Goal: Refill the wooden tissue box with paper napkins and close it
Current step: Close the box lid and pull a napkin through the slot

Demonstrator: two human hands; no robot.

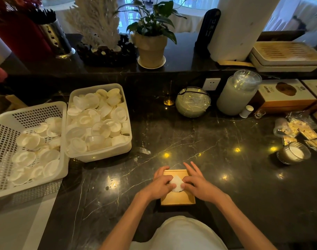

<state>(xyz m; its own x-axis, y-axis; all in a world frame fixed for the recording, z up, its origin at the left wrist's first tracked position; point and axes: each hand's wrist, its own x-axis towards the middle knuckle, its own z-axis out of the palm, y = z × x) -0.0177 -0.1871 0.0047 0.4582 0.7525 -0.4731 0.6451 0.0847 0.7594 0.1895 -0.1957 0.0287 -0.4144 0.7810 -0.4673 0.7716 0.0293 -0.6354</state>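
Note:
A square wooden tissue box (177,199) lies flat on the dark marble counter in front of me, its lid on top. A white napkin (176,183) sticks up as a point through the lid's middle opening. My left hand (160,184) rests on the box's left side, thumb and fingers pinching the napkin's left edge. On the right side, my right hand (195,181) has its thumb on the napkin's right edge and its other fingers spread over the lid. The box's inside is hidden.
A clear tub (100,152) and a white perforated basket (2,134), both full of small white dishes, stand to the left. Glass jars (193,101), boxes, snack packets and a glass cup (293,153) lie at the right. A raised ledge with a potted plant (151,49) runs behind.

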